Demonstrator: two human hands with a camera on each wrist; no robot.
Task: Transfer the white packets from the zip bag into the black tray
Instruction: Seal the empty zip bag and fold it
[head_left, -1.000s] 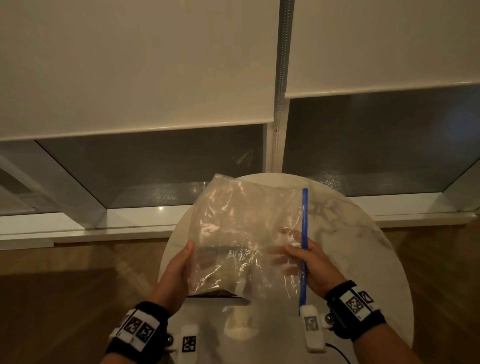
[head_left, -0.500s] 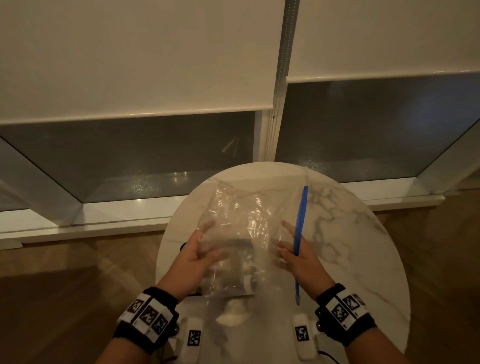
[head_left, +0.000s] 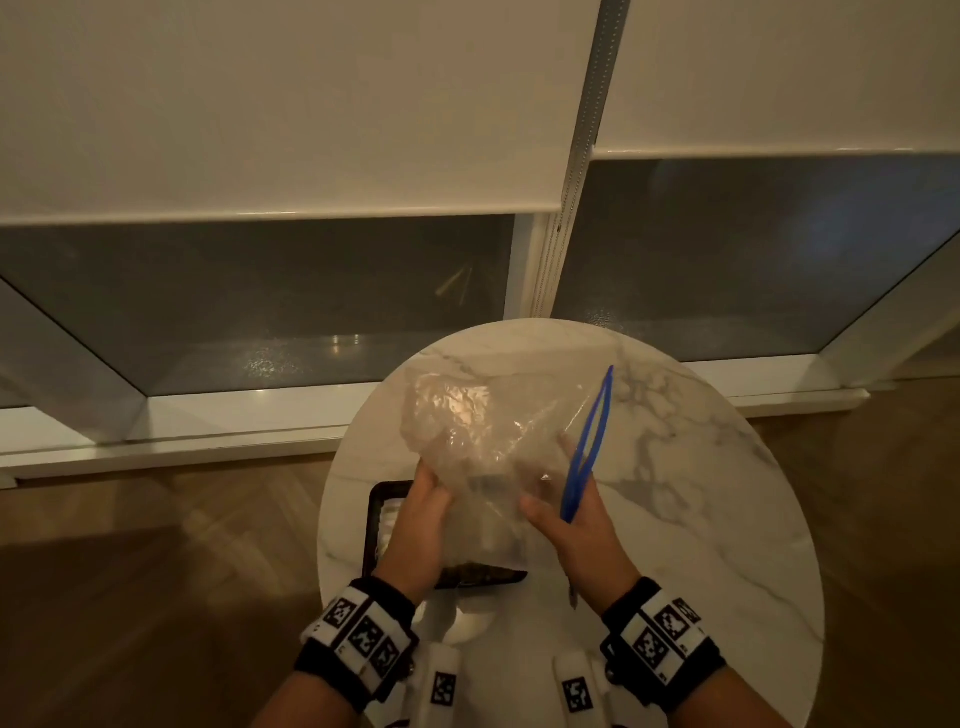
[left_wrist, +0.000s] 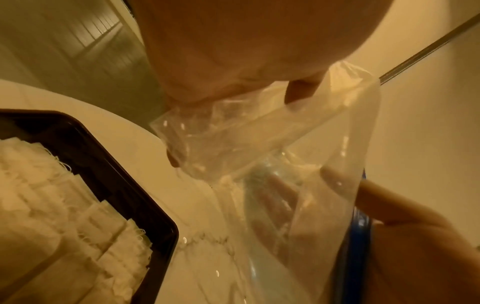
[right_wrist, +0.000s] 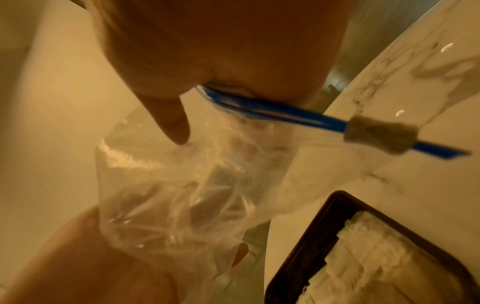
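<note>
Clear zip bag (head_left: 483, 441) pinched aloft over black tray (head_left: 375, 512), apparently emptied.

Left hand (head_left: 421, 525) and right hand (head_left: 571, 519) fingers clamped on plastic; white packets (left_wrist: 52, 216) piled in tray; risk: dragging bag could sweep packets onto marble surface (head_left: 701, 519).

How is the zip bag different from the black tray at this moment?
The zip bag is clear and crumpled; the black tray is dark and rigid. The bag is held up by the left hand and right hand; the tray rests on the marble table. The tray holds white packets; the bag looks empty.
</note>
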